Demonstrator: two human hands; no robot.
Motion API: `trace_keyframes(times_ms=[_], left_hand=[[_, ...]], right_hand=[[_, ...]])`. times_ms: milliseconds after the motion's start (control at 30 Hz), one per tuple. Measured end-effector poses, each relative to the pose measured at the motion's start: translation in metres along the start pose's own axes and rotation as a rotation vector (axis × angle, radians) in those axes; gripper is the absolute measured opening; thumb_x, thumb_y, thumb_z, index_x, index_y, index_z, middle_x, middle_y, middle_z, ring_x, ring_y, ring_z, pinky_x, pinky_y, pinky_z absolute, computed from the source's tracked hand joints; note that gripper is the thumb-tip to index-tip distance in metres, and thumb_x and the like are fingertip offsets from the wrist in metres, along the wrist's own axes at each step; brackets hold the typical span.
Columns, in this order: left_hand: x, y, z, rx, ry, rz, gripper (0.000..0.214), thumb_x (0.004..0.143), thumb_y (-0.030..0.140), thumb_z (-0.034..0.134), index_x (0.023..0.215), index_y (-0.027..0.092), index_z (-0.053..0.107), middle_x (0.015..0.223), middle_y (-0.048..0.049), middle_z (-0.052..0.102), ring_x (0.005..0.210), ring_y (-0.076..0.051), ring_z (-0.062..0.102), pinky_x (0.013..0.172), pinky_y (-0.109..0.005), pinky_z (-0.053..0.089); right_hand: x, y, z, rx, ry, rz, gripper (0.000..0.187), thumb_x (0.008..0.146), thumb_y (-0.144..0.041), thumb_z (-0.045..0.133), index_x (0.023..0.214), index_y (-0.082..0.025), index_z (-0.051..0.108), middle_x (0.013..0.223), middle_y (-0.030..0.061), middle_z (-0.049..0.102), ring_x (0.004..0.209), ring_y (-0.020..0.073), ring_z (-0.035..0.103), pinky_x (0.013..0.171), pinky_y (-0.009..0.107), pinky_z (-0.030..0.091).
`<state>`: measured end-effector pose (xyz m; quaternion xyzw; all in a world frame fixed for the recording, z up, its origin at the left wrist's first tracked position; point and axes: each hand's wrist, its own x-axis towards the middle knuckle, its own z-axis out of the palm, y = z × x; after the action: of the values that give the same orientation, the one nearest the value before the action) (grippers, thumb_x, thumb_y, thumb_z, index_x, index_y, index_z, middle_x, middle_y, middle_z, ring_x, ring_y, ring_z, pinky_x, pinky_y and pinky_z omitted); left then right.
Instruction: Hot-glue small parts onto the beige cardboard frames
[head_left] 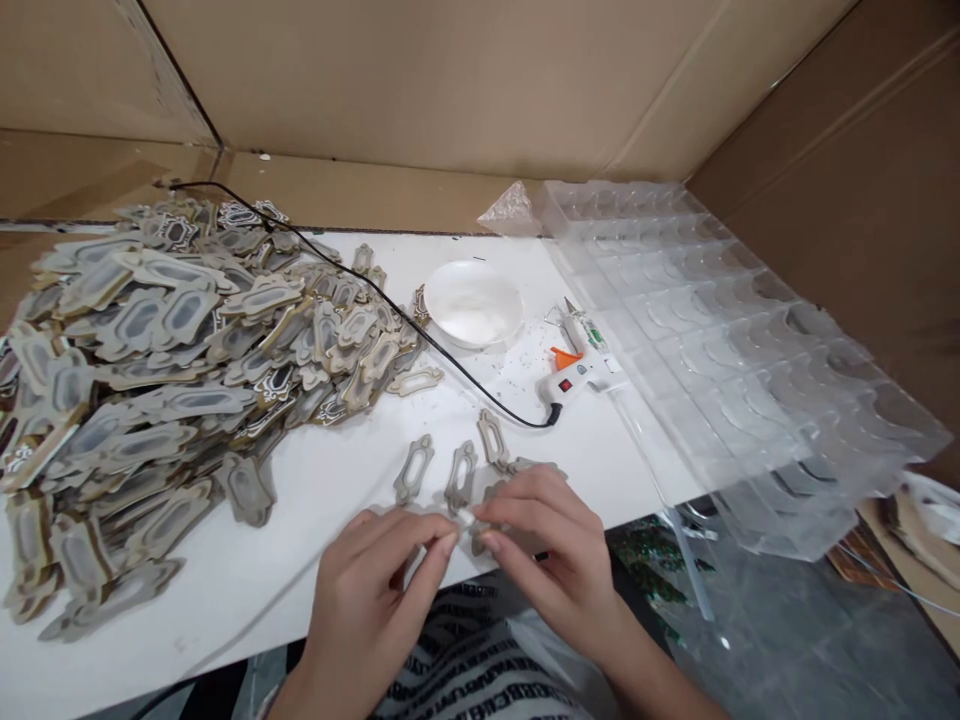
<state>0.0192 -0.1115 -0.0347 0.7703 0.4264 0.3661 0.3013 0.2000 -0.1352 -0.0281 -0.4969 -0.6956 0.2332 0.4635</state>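
Near the table's front edge, my left hand (pixel 382 575) and my right hand (pixel 551 545) meet fingertip to fingertip. Between them shows a small white piece (pixel 466 517), too small to name, at the fingertips of the right hand. My left thumb and forefinger are pinched together; whatever they hold is hidden. Just beyond lie several grey-brown ornamental frame pieces with oval openings: one frame piece (pixel 414 469) to the left, a middle frame piece (pixel 460 476) and another frame piece (pixel 493 438). More pieces are partly covered by my right hand.
A large heap of similar frame pieces (pixel 180 320) covers the left side. A white bowl (pixel 474 335) stands mid-table. Right of it lies a white glue gun (pixel 574 383) with a black cord (pixel 397 310) running back left. Clear plastic compartment trays (pixel 720 340) overhang the right edge.
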Motion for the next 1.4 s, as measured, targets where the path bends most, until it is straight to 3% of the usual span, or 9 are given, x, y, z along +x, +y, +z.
trace_keyframes(times_ms=[133, 233, 367, 500, 767, 1067, 1400], left_hand=[[0.0, 0.0, 0.001, 0.016, 0.018, 0.029, 0.013, 0.091, 0.015, 0.056, 0.086, 0.023, 0.065, 0.071, 0.0063, 0.07, 0.053, -0.008, 0.056, 0.057, -0.024, 0.045], [-0.001, -0.002, 0.005, 0.13, 0.109, 0.111, 0.007, 0.089, 0.014, 0.061, 0.091, 0.02, 0.065, 0.078, 0.0032, 0.073, 0.063, -0.009, 0.063, 0.061, -0.024, 0.045], [-0.002, -0.006, 0.012, 0.398, 0.164, 0.258, 0.007, 0.085, 0.013, 0.068, 0.09, 0.018, 0.067, 0.087, -0.0016, 0.075, 0.069, -0.014, 0.065, 0.064, -0.03, 0.04], [-0.003, -0.008, 0.018, 0.563, 0.113, 0.338, 0.014, 0.084, 0.012, 0.068, 0.098, 0.015, 0.07, 0.096, -0.0051, 0.076, 0.07, -0.018, 0.062, 0.063, -0.035, 0.036], [-0.008, -0.013, 0.019, 0.571, 0.074, 0.384, 0.023, 0.083, 0.007, 0.067, 0.105, 0.011, 0.07, 0.103, -0.0067, 0.077, 0.068, -0.017, 0.058, 0.064, -0.036, 0.038], [-0.006, -0.012, 0.02, 0.546, 0.083, 0.381, 0.019, 0.083, 0.009, 0.068, 0.103, 0.011, 0.07, 0.1, -0.0057, 0.077, 0.066, -0.017, 0.056, 0.063, -0.036, 0.037], [-0.012, -0.018, 0.021, 0.475, 0.03, 0.395, 0.026, 0.085, 0.001, 0.059, 0.109, 0.006, 0.066, 0.107, -0.0133, 0.075, 0.073, -0.018, 0.06, 0.066, -0.036, 0.039]], right_hand=[[0.001, 0.0, -0.002, -0.006, -0.025, 0.001, 0.012, 0.091, -0.012, 0.061, 0.096, -0.02, 0.07, 0.082, 0.0025, 0.068, 0.077, 0.0161, 0.06, 0.068, 0.031, 0.049], [0.003, 0.003, -0.005, -0.07, 0.005, 0.003, 0.015, 0.09, -0.01, 0.061, 0.096, -0.02, 0.07, 0.08, 0.0025, 0.067, 0.077, 0.0169, 0.059, 0.067, 0.031, 0.049], [0.007, 0.012, -0.003, -0.322, 0.114, -0.072, 0.016, 0.088, -0.009, 0.063, 0.096, -0.021, 0.07, 0.077, 0.0027, 0.068, 0.074, 0.0177, 0.055, 0.065, 0.032, 0.048], [0.008, 0.02, 0.003, -0.561, 0.089, -0.193, 0.014, 0.089, -0.01, 0.063, 0.096, -0.02, 0.07, 0.078, 0.0033, 0.071, 0.072, 0.0181, 0.05, 0.065, 0.032, 0.046], [0.004, 0.022, 0.005, -0.65, -0.007, -0.287, 0.016, 0.091, -0.011, 0.062, 0.104, -0.018, 0.067, 0.081, 0.0041, 0.072, 0.076, 0.0185, 0.056, 0.068, 0.034, 0.046], [0.006, 0.02, 0.006, -0.694, -0.054, -0.328, 0.014, 0.094, -0.01, 0.055, 0.095, -0.016, 0.069, 0.078, 0.0059, 0.07, 0.073, 0.0191, 0.055, 0.063, 0.035, 0.043], [0.012, 0.016, 0.003, -0.707, -0.185, -0.285, 0.015, 0.095, -0.012, 0.055, 0.095, -0.012, 0.07, 0.073, 0.0045, 0.065, 0.075, 0.0207, 0.051, 0.064, 0.035, 0.04]])
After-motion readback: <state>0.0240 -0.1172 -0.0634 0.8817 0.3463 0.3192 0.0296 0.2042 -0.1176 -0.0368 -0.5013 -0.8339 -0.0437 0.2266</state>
